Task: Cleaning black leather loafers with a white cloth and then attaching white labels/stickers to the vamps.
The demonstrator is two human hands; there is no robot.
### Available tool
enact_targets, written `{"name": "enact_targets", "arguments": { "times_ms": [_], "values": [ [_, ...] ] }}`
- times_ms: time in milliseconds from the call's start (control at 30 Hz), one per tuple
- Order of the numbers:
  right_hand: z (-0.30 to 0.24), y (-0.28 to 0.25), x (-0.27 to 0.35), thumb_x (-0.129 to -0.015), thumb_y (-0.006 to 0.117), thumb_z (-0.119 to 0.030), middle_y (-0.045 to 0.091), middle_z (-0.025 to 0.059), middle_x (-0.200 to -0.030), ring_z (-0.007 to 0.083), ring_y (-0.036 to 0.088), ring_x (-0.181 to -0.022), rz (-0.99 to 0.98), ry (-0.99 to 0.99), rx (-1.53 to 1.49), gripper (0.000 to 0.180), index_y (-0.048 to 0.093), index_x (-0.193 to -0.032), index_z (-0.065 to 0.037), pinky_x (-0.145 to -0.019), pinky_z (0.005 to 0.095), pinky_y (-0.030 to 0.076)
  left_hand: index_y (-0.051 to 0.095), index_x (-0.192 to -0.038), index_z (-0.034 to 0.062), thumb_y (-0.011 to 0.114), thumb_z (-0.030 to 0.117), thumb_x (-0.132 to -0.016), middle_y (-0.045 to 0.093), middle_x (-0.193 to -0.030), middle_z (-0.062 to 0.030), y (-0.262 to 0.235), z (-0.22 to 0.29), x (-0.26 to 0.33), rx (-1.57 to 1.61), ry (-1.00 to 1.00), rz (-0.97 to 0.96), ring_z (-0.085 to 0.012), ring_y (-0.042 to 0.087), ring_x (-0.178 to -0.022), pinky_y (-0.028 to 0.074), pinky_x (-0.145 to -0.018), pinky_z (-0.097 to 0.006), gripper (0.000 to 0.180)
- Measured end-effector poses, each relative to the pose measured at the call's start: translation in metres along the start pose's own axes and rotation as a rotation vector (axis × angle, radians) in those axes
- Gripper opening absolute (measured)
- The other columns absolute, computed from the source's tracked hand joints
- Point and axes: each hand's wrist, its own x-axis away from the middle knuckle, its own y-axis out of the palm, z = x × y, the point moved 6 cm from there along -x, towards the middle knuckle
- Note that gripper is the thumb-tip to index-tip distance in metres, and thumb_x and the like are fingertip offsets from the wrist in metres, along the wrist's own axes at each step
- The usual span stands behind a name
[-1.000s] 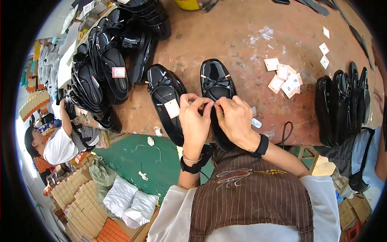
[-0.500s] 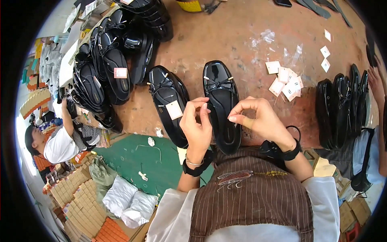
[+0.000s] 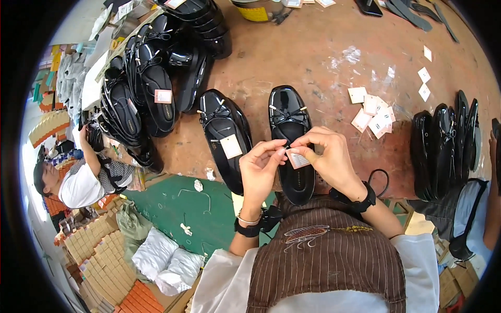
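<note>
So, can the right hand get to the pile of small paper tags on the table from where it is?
Probably yes. The pile of tags lies on the bare table to the right of the shoe, with nothing between it and the right hand. But that hand already pinches a tag together with the left hand.

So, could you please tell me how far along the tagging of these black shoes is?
Done: the left shoe of the pair already carries a pale tag, as does one shoe in the pile at the left. In hand: the left hand and right hand pinch a small tag over the right shoe. Left: loose tags and the upright black shoes on the right.
</note>
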Motion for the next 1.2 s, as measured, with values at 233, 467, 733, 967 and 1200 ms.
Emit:
{"name": "enact_targets", "arguments": {
  "times_ms": [233,467,733,967,1200],
  "values": [
    [0.006,0.003,-0.001,-0.071,0.082,-0.007,0.065,0.0074,-0.071,0.0185,0.059,-0.064,-0.043,0.059,-0.085,0.013,0.073,-0.080,-0.003,-0.059,0.0322,0.044,0.064,-0.113,-0.0029,0.067,-0.008,-0.088,0.069,-0.092,-0.0055,0.004,-0.004,-0.001,0.058,-0.052,-0.044,-0.0095,0.066,-0.082,0.054,-0.076,-0.023,0.025],
    [0.012,0.006,-0.002,-0.073,0.081,-0.003,0.067,0.0047,-0.077,0.0133,0.059,-0.073,-0.139,0.133,-0.137,0.012,0.072,-0.079,0.000,-0.071,0.0275,0.045,0.064,-0.112,-0.0031,0.067,-0.008,-0.088,0.069,-0.092,-0.0063,0.002,-0.004,-0.001,0.057,-0.069,-0.079,-0.0103,0.067,-0.082,0.055,-0.077,-0.024,0.025],
    [0.018,0.010,-0.003,-0.071,0.085,-0.010,0.069,0.0042,-0.073,0.0157,0.059,-0.073,-0.140,0.186,-0.218,0.015,0.073,-0.078,-0.004,-0.073,0.0313,0.046,0.062,-0.113,-0.0036,0.067,-0.009,-0.088,0.071,-0.092,-0.0077,0.002,-0.001,-0.002,0.036,-0.044,-0.095,-0.0111,0.067,-0.085,0.055,-0.079,-0.024,0.026],
    [0.023,0.010,0.000,-0.074,0.084,-0.011,0.071,0.0046,-0.078,0.0135,0.061,-0.072,-0.172,0.216,-0.413,0.014,0.075,-0.083,-0.005,-0.070,0.0290,0.048,0.059,-0.110,-0.0013,0.071,-0.006,-0.087,0.070,-0.088,-0.0073,0.003,-0.004,-0.003,0.111,-0.077,-0.052,-0.0088,0.065,-0.079,0.053,-0.066,-0.021,0.027],
    [0.052,-0.050,-0.023,-0.082,0.072,-0.008,0.063,0.0143,-0.084,0.0331,0.066,-0.079,0.155,0.074,0.517,0.011,0.066,-0.089,-0.003,-0.067,0.0426,0.052,0.056,-0.098,0.0021,0.071,0.009,-0.091,0.049,-0.066,0.0051,0.002,-0.002,0.014,-0.822,-0.002,-0.018,-0.0045,0.047,-0.056,0.032,-0.044,-0.023,0.018]
  ]
}}
